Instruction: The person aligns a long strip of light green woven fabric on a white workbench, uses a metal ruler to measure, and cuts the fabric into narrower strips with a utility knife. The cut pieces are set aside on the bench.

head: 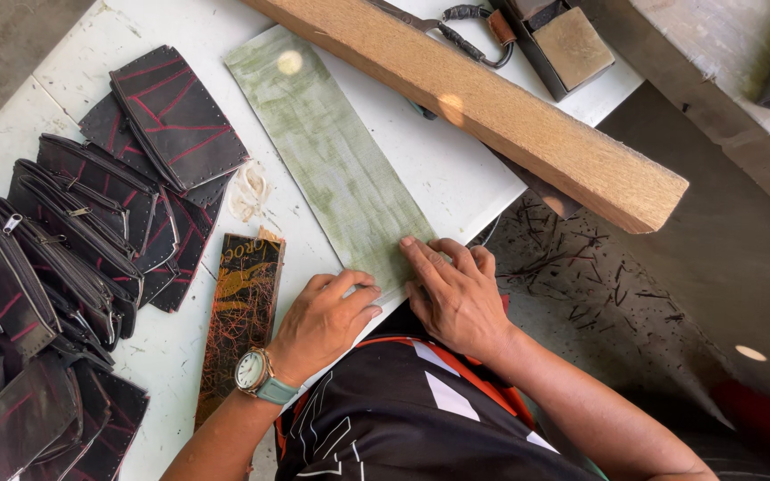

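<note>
The near end of a green mat [331,160] on the white table [456,178] is pressed flat by the right hand [456,294], fingers spread, while the left hand [323,321] is curled loosely at its edge, nothing clamped in either grip.

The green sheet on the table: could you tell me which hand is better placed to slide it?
Probably the right hand: its fingers lie flat on the green sheet. The left hand is curled at the sheet's near edge.
</note>
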